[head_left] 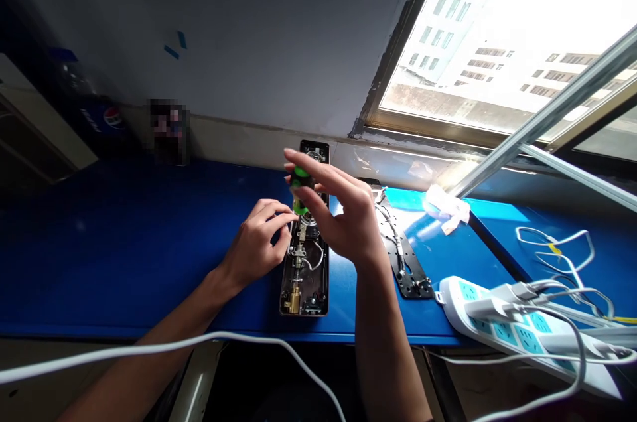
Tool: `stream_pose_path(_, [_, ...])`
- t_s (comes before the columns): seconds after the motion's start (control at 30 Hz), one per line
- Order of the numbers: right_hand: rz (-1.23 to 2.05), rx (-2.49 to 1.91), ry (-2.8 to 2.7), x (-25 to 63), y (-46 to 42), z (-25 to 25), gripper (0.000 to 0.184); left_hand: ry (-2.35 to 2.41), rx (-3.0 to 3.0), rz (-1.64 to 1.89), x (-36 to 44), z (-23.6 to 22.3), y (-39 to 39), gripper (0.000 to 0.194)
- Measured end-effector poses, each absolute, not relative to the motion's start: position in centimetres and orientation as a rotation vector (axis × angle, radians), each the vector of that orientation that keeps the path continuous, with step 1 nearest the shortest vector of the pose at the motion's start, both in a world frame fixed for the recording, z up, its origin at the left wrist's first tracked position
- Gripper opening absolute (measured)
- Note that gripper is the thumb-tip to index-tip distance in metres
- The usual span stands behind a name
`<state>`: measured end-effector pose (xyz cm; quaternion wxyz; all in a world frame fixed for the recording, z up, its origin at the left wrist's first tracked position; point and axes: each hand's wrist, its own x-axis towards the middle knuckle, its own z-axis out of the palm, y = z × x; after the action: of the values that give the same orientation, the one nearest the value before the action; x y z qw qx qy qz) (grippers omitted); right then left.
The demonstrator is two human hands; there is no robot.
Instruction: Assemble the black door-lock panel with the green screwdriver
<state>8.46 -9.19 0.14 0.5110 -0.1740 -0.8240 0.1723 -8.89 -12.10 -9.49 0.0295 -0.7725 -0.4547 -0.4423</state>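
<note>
Head view: open door-lock body (304, 292) lengthwise on the blue bench (149, 249), long axis running straight away, under both hands. Green-handled screwdriver (300, 190) pinched in the right hand (343, 216) (nearer the lock's far end), left hand (256, 239) just apart, fingertips at the mechanism.

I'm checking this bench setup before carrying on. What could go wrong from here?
The green-handled screwdriver in the right hand could slip onto the thin white wires in the open lock body, possibly nicking them. The left hand is close by, so its fingers might get jabbed. The white cable crossing the left forearm could also snag.
</note>
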Motion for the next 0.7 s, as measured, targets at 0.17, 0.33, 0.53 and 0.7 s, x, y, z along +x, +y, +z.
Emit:
stream_pose_path(0.17, [0.183, -0.590, -1.849, 8.29, -9.27, -0.02, 0.030, -1.403, -2.368, -1.361, -8.84, -9.40, -12.16, 0.021])
stream_pose_path(0.33, [0.469, -0.418, -2.037, 8.71, -9.62, 0.11, 0.049, -1.409, -2.376, -1.341, -8.86, -9.50, -12.07, 0.021])
stream_pose_path(0.53, [0.216, -0.571, -1.903, 7.82, -9.21, -0.55, 0.036, -1.390, -2.346, -1.353, -8.94, -9.77, -11.98, 0.023])
stream_pose_path(0.7, [0.425, -0.434, -2.062, 8.08, -9.54, -0.34, 0.051, -1.409, -2.372, -1.335, -8.87, -9.56, -12.08, 0.021])
